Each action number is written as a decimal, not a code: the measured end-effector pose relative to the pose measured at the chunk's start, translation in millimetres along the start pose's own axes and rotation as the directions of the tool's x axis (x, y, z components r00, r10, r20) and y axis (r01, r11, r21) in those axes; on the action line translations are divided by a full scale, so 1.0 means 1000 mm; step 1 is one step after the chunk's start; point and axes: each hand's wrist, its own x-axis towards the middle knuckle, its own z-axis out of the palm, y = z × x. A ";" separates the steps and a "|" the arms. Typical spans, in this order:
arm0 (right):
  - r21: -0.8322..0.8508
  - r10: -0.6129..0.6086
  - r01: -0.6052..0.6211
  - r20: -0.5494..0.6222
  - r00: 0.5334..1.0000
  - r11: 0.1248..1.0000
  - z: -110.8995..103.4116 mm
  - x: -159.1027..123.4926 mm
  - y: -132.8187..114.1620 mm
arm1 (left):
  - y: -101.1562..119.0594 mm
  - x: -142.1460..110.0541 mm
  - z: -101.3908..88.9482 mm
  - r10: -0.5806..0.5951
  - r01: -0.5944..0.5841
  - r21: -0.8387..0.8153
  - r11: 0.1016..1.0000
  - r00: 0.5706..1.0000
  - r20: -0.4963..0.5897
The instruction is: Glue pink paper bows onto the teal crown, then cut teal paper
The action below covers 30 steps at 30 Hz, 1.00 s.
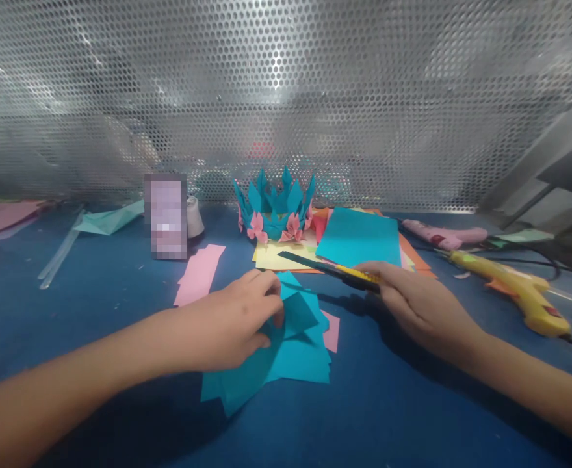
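Note:
My right hand (407, 302) is closed around a utility knife (349, 274) with a yellow and black handle. Its long dark blade points left, raised over the stacked paper. My left hand (247, 318) rests on a loose pile of blue paper sheets (300, 357), fingers curled at a sheet with a folded-up part (298, 315); the far fingertips are hidden. Behind the hands stands a blue folded-paper crown (276, 208) with pink paper flowers along its lower edge.
Pink paper strips (201, 276) lie left of the pile. A phone (166, 218) stands upright before a white thread cone (194, 218). Coloured sheets (359, 237) sit behind the knife. Pink (444, 234) and yellow (515, 286) glue guns lie right. Perforated metal (276, 97) closes the back.

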 end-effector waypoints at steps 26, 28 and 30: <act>0.220 0.097 -0.165 0.289 0.952 0.961 -0.023 0.018 0.020 | 0.000 -0.006 -0.002 -0.066 0.068 0.059 0.996 0.997 -0.044; 0.220 0.071 -0.147 0.318 0.945 0.965 -0.022 0.019 0.020 | 0.000 -0.006 -0.002 -0.072 0.074 0.052 0.996 0.997 -0.036; 0.232 0.060 -0.143 0.331 0.942 0.962 -0.022 0.019 0.021 | 0.000 -0.006 -0.003 -0.084 0.084 0.030 0.996 0.996 -0.016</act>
